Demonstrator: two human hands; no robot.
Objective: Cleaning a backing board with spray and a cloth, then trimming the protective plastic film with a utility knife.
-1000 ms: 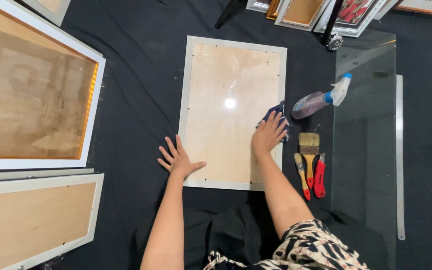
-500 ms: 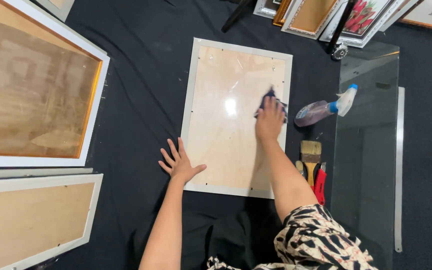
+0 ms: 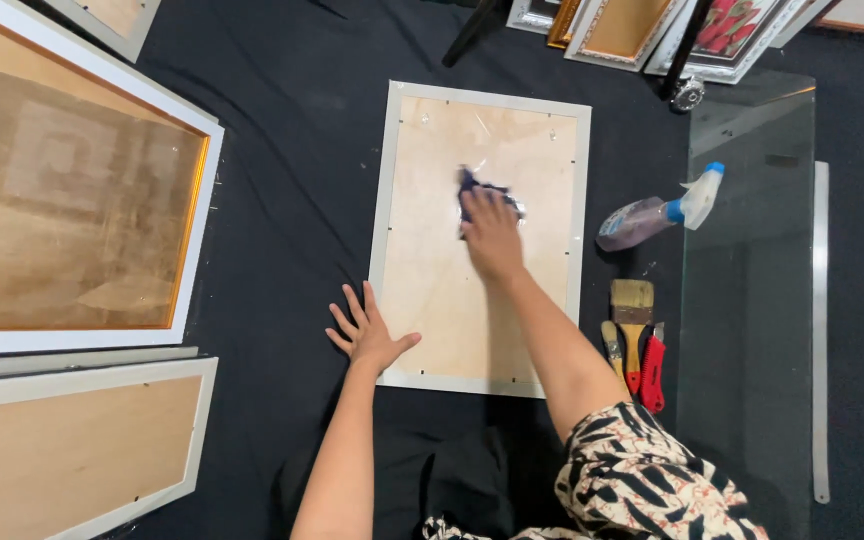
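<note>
A white picture frame (image 3: 384,215) with a pale wooden backing under glass lies flat on black cloth. My right hand (image 3: 492,235) presses a dark blue cloth (image 3: 474,187) onto the middle of the glass. My left hand (image 3: 367,332) lies flat with fingers spread at the frame's lower left corner, partly on the black cloth.
A spray bottle (image 3: 657,212) lies right of the frame, with a paintbrush (image 3: 632,315) and a red-handled tool (image 3: 652,372) below it. A glass sheet (image 3: 752,300) lies further right. Larger frames (image 3: 72,200) sit at the left, another (image 3: 62,450) at lower left, more frames (image 3: 642,30) at the top.
My right hand has slid the dark cloth from the frame's right edge up and then leftward to the middle of the glass. The left hand has stayed planted.
</note>
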